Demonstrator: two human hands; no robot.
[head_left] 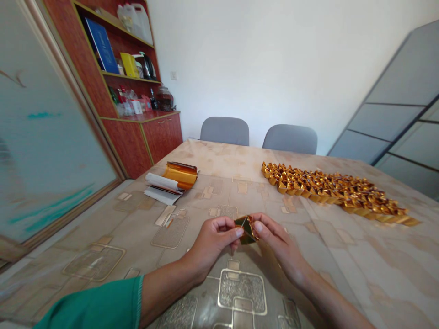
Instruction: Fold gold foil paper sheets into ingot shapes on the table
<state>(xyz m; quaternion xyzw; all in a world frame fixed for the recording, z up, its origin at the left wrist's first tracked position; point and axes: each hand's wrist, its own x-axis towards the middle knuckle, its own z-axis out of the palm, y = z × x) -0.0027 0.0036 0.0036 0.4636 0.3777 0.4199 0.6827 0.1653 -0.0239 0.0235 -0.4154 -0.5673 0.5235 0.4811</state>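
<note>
A small folded piece of gold foil paper (247, 236) is held between both hands above the table, near the middle of the view. My left hand (219, 235) pinches its left side between thumb and fingers. On its right side, my right hand (270, 233) grips the edge the same way. Toward the back left lies a loose stack of gold and white foil sheets (181, 175), curled at the edges. Many folded gold foil pieces (318, 185) stand packed together in rows at the right.
A patterned cloth covers the table (192, 265). Two grey chairs (224, 130) stand at its far edge. A reddish wooden cabinet (161, 137) with items on its shelves is at the back left, beside a glass door (41, 119).
</note>
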